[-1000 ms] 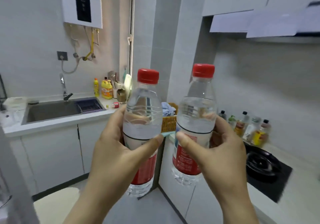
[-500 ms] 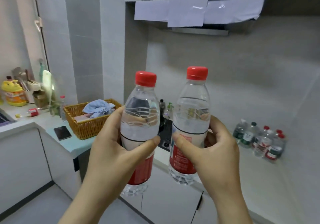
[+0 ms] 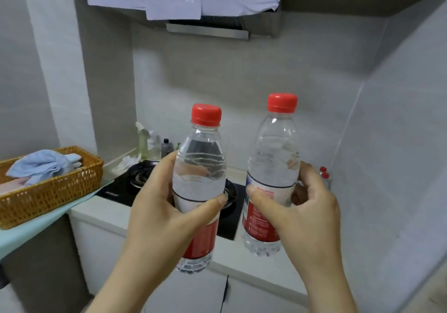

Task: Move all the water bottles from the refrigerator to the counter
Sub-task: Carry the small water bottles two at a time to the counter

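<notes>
I hold two clear water bottles with red caps and red labels upright in front of me, above the white counter. My left hand grips the left bottle round its middle. Round the label of the right bottle my right hand is wrapped. Behind my right hand, red caps of other water bottles show on the counter by the right wall. The refrigerator is out of view.
A black gas stove sits on the counter behind the bottles, with condiment bottles at its back. A wicker basket holding a blue cloth stands at the left on a light blue mat. A range hood hangs above.
My view has swung to the right, from the sink past the basket to the stove. Both hands keep their hold on the bottles, which are closer to the counter.
</notes>
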`<state>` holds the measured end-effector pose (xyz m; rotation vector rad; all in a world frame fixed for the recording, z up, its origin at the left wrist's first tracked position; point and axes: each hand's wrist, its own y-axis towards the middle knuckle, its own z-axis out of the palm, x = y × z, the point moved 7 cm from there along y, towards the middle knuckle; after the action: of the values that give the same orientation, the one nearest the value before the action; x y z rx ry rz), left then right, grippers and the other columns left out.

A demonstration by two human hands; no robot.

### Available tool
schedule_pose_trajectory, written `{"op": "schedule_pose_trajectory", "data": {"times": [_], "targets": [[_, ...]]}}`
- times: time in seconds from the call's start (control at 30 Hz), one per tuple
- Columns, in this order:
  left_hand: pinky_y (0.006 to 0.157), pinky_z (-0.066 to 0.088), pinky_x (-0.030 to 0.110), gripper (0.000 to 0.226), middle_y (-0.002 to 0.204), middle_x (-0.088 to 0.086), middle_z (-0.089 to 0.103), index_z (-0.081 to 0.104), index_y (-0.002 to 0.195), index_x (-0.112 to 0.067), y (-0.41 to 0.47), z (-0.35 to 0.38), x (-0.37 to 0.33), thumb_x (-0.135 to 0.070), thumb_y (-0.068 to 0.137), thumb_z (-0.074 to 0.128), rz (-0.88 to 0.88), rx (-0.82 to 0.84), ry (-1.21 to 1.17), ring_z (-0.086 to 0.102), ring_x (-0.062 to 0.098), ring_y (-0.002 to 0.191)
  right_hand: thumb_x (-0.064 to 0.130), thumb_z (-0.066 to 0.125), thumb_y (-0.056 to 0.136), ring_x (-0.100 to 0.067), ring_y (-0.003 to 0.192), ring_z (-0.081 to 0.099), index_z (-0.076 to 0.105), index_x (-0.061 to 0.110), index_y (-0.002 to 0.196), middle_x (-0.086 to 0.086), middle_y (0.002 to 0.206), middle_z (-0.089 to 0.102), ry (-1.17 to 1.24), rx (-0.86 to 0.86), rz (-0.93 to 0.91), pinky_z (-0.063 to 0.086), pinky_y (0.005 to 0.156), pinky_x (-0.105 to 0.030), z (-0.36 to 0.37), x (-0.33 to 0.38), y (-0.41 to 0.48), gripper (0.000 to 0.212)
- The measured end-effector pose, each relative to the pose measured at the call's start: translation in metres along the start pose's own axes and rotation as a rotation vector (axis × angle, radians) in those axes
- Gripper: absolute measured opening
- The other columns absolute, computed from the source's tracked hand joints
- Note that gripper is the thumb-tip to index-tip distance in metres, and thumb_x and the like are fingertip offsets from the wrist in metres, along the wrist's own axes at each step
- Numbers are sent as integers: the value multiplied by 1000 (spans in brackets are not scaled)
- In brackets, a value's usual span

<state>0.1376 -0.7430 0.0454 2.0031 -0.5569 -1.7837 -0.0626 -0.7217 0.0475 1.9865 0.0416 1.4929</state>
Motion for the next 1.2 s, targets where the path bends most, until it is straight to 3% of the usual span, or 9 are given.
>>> {"op": "schedule_pose_trajectory", "data": {"times": [0.13,0.47,0.7,0.87,0.97,1.1,1.2], "targets": [[76,53,13,56,96,-14,74,62,107,-37,22,32,17,-6,67,84,-12,53,-11,70,3,88,31,83,57,2,88,68,66,36,102,21,94,71,-43,-66,39,54,72,-20,-20,-21,17,48],[74,51,8,58,98,-17,73,60,114,-35,92,85,59,-11,67,84,-13,221,-101,69,-2,89,23,86,59,2,80,69,66,36,99,19,89,73,-157,-255,73,52,64,-15,-36,-61,68,46],[77,53,11,62,101,-17,72,59,115,-38,139,111,88,-12,65,85,-16,301,-146,69,-2,92,20,87,60,1,85,70,66,33,105,16,99,73,-193,-342,112,57,76,-26,-32,-84,100,52],[78,56,23,64,100,-17,73,60,112,-39,161,135,109,-14,61,90,-24,318,-158,69,1,92,16,87,62,-2,86,70,66,34,105,16,96,74,-195,-345,135,56,80,-30,-35,-105,122,51],[81,53,28,61,102,-14,73,60,113,-37,174,156,120,-24,58,82,-41,340,-176,70,4,94,17,87,62,-2,87,70,66,37,103,16,98,73,-193,-340,149,57,79,-29,-41,-121,138,50],[78,57,22,61,99,-16,73,60,113,-36,192,186,131,-13,64,87,-45,327,-145,69,1,91,19,87,62,-5,89,71,65,34,109,12,102,73,-178,-317,160,58,80,-31,-55,-143,167,54],[79,57,19,59,98,-16,73,60,113,-35,206,211,135,-13,64,85,-57,321,-140,70,0,90,16,87,62,-4,82,71,65,38,96,15,90,74,-171,-288,148,56,72,-25,-69,-157,192,46]]}}
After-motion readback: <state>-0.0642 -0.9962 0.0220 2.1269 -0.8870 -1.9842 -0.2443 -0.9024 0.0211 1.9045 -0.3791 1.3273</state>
